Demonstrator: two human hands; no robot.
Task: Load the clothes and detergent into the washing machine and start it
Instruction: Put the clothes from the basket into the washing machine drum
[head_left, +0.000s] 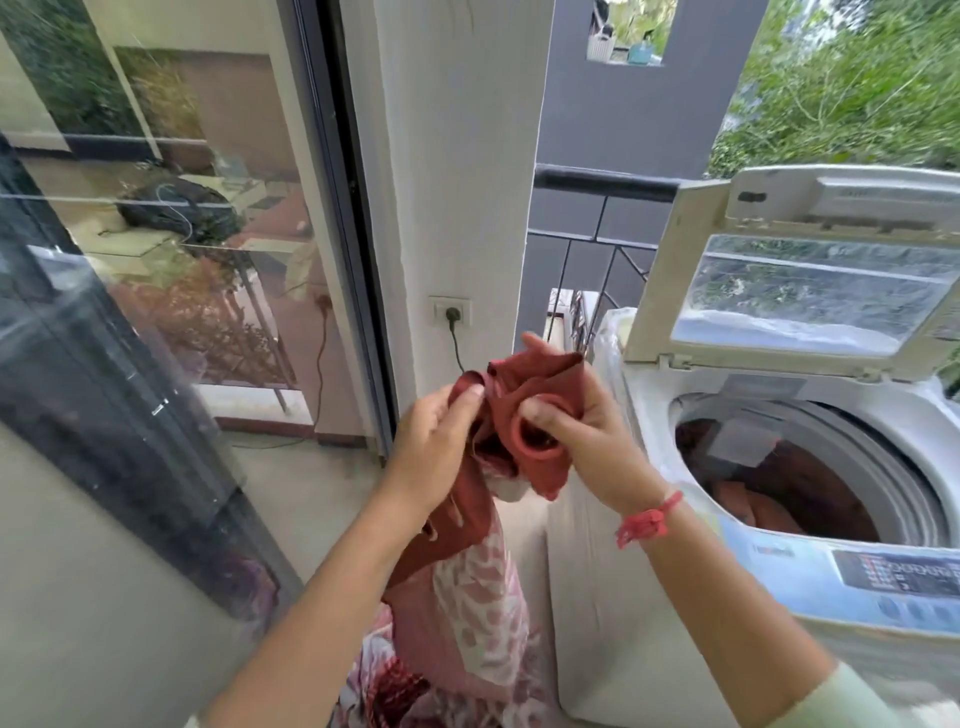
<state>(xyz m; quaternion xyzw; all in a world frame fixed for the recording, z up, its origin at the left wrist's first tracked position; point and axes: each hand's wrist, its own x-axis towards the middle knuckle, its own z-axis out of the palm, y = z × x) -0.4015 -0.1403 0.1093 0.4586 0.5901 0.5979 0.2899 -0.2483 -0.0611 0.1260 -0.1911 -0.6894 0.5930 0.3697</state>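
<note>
Rust-red cloth, bunched at the top, is held up in both hands in front of the person, left of the washing machine. Glass sliding door (156, 234) fills the left side, reflecting a room and foliage, and a white pillar (457, 182) stands beside it with a wall socket (451, 312) and a plugged-in black cord. The left hand (441, 441) is closed on the left edge of the red garment (519, 415), thumb pressed over the fold. The right hand (582, 415) is closed on the bunched upper part, thumb tucked into a rolled opening of the fabric and a finger showing behind the top edge; a red thread bracelet (649, 519) sits on its wrist. The garment hangs downward from the hands, its long axis roughly vertical, and its lower part has a pink and white printed pattern, reaching to more patterned fabric at the bottom edge. To the right, the top-loading washing machine (649, 597) stands with its lid (810, 270) raised upright. Reddish-brown clothes (789, 493) already lie in the drum. The control panel (898, 577) runs along the near edge.
</note>
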